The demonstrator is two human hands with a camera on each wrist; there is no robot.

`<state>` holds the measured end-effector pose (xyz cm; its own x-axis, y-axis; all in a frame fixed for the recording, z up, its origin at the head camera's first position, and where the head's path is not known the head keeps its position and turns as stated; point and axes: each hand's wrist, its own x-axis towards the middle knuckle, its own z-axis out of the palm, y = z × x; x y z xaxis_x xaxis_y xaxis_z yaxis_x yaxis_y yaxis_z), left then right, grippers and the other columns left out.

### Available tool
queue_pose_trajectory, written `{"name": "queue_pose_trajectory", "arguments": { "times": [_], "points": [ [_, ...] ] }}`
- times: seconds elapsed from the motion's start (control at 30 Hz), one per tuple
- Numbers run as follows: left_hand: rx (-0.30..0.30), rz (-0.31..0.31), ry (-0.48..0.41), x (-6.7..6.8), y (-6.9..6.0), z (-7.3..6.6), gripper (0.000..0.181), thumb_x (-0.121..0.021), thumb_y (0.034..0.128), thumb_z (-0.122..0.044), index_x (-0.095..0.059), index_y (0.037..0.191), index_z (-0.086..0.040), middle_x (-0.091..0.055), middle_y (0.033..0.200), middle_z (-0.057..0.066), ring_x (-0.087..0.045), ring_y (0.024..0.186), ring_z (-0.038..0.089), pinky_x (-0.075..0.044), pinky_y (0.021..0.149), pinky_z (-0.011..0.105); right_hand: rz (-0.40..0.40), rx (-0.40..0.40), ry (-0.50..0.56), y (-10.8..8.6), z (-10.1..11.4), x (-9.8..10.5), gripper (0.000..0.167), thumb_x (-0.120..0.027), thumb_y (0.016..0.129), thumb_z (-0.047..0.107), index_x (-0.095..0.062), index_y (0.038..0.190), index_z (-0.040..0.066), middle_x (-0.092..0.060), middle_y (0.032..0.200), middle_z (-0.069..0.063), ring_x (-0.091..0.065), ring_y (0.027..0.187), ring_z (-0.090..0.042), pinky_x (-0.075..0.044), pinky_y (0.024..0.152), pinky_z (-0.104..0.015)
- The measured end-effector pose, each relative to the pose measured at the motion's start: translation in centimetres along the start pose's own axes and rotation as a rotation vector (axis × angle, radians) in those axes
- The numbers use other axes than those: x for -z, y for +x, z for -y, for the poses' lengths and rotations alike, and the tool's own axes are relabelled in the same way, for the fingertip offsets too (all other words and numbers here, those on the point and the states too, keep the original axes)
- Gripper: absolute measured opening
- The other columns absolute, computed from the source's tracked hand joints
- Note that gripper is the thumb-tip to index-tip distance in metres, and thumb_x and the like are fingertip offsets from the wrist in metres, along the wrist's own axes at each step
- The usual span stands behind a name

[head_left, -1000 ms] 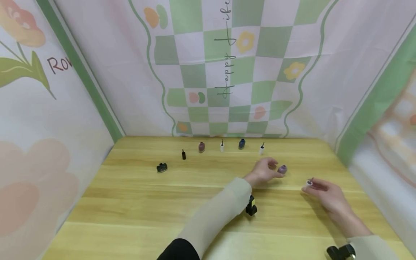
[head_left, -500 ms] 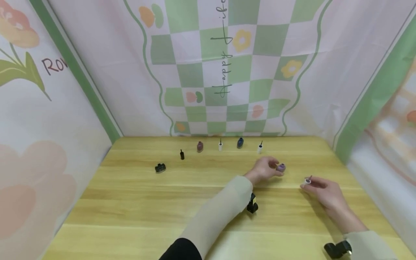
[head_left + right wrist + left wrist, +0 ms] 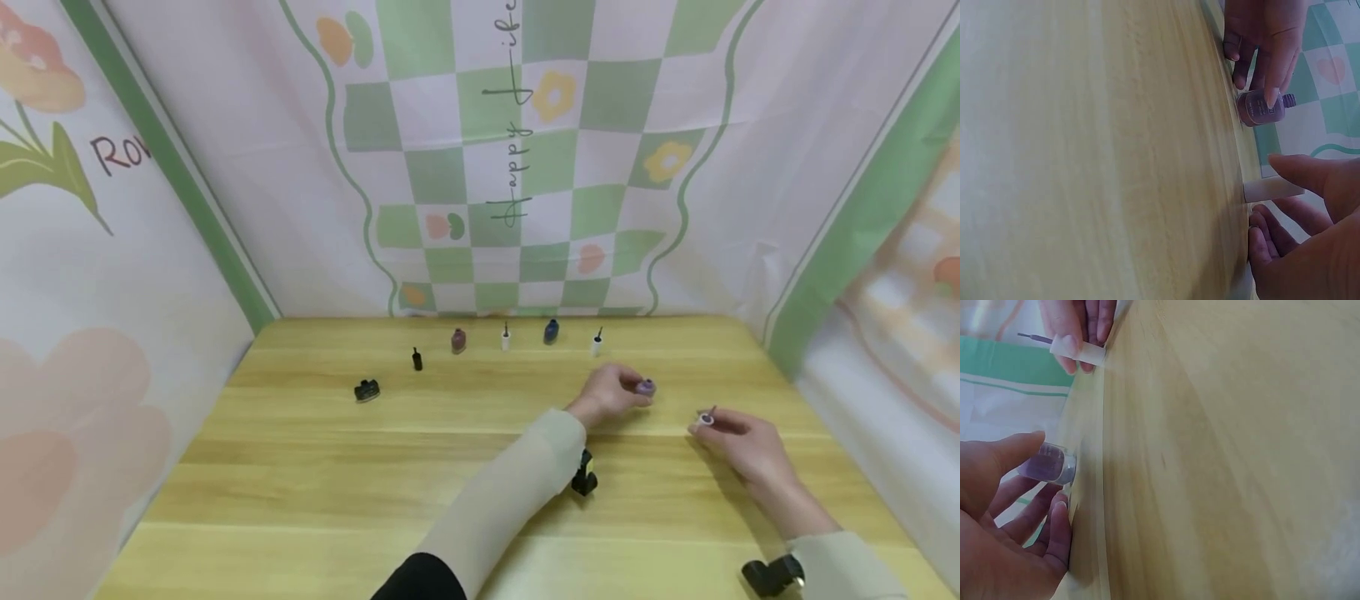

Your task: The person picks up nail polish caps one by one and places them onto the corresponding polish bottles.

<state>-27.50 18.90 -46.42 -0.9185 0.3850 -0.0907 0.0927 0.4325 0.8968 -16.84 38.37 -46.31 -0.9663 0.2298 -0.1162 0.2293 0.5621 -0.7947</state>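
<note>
On the right side of the wooden table [image 3: 375, 483], my left hand [image 3: 609, 393] pinches an uncapped purple nail polish bottle [image 3: 646, 387] between thumb and fingers. The left wrist view shows the thumb on the near side of this glass bottle [image 3: 1044, 464], whose base is at the tabletop. Further right, my right hand [image 3: 753, 450] holds a white nail polish cap [image 3: 706, 420] with its dark brush pointing up. Seen from the right wrist, the white cap [image 3: 1272, 189] stands upright between thumb and finger, its lower end at the table. Bottle and cap are apart.
Toward the back stand a black bottle [image 3: 367, 391], a black brush cap [image 3: 417, 360], a reddish-brown bottle [image 3: 458, 341], a white brush cap [image 3: 506, 338], a dark blue bottle [image 3: 551, 332] and another white brush cap [image 3: 597, 343]. A patterned curtain [image 3: 420, 275] borders the table.
My left hand's fingers have closed in around the purple bottle, which they were beside a second ago. My right hand keeps holding the white cap, nearly still. The head view has shifted slightly.
</note>
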Motion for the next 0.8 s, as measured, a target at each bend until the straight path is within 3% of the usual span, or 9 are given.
{"name": "queue_pose_trajectory", "arguments": {
  "times": [0.07, 0.1, 0.2, 0.8],
  "points": [
    [0.01, -0.005, -0.003, -0.04, -0.09, -0.08, 0.026, -0.085, 0.0848, -0.016, -0.077, 0.109, -0.016, -0.07, 0.093, -0.01, -0.063, 0.085, 0.004, -0.054, 0.086, 0.02, -0.002, -0.001, 0.004, -0.03, 0.03, -0.01, 0.071, -0.076, 0.094, 0.033, -0.048, 0.143, -0.009, -0.048, 0.147, -0.033, -0.053, 0.126, -0.039, -0.044, 0.107, -0.051],
    [0.013, -0.006, -0.006, -0.03, -0.16, -0.14, 0.025, -0.085, 0.0848, -0.015, -0.077, 0.109, -0.016, -0.07, 0.092, -0.01, -0.062, 0.085, 0.004, -0.054, 0.086, 0.021, -0.001, -0.003, 0.01, -0.06, 0.07, -0.03, 0.071, -0.076, 0.094, 0.033, -0.047, 0.143, -0.009, -0.047, 0.148, -0.033, -0.047, 0.132, -0.046, -0.04, 0.108, -0.06],
    [0.01, -0.008, -0.006, 0.0, -0.25, -0.26, 0.023, -0.084, 0.0853, -0.014, -0.077, 0.107, -0.016, -0.07, 0.091, -0.011, -0.062, 0.084, 0.003, -0.054, 0.086, 0.02, 0.001, -0.007, 0.031, -0.06, 0.06, -0.01, 0.07, -0.075, 0.095, 0.032, -0.046, 0.144, -0.01, -0.044, 0.149, -0.034, -0.044, 0.135, -0.048, -0.035, 0.111, -0.064],
    [0.022, -0.035, 0.028, -0.3, -0.29, -0.33, 0.017, -0.084, 0.0847, -0.017, -0.078, 0.1, -0.02, -0.071, 0.091, -0.011, -0.062, 0.084, 0.005, -0.054, 0.09, 0.024, -0.028, -0.029, 0.058, -0.2, 0.38, -0.09, 0.062, -0.075, 0.095, 0.025, -0.05, 0.139, -0.01, -0.048, 0.146, -0.032, -0.043, 0.136, -0.048, -0.034, 0.113, -0.063]
  ]
}}
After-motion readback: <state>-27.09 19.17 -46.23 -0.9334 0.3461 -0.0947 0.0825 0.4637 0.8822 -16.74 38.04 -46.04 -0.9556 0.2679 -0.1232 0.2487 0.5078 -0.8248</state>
